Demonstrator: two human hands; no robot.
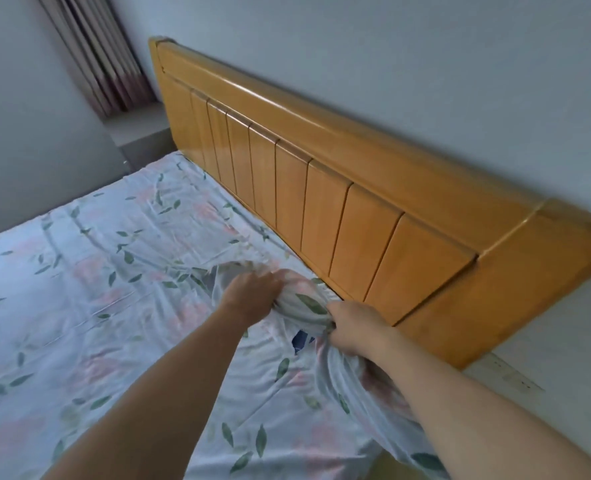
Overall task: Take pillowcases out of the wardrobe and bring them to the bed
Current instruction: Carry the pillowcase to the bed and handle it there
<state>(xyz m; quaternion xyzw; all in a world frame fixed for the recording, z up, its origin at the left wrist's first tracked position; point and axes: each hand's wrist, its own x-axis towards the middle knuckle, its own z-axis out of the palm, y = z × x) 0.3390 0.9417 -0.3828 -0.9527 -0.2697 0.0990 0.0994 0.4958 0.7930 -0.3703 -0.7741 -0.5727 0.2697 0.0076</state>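
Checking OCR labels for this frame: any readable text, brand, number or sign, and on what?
None readable.
Sheet: leaf and flower print only, no lettering.
Headboard: plain wood, no label or brand.
Dark blue patch between the hands, under the bunched fabric: may carry a mark, but too small and hidden to read.
Wall and curtain: no signs.

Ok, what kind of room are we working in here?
Most likely a bedroom: a bed with a white floral-print sheet, an orange-brown slatted wooden headboard against a plain wall, and striped curtains in the corner.
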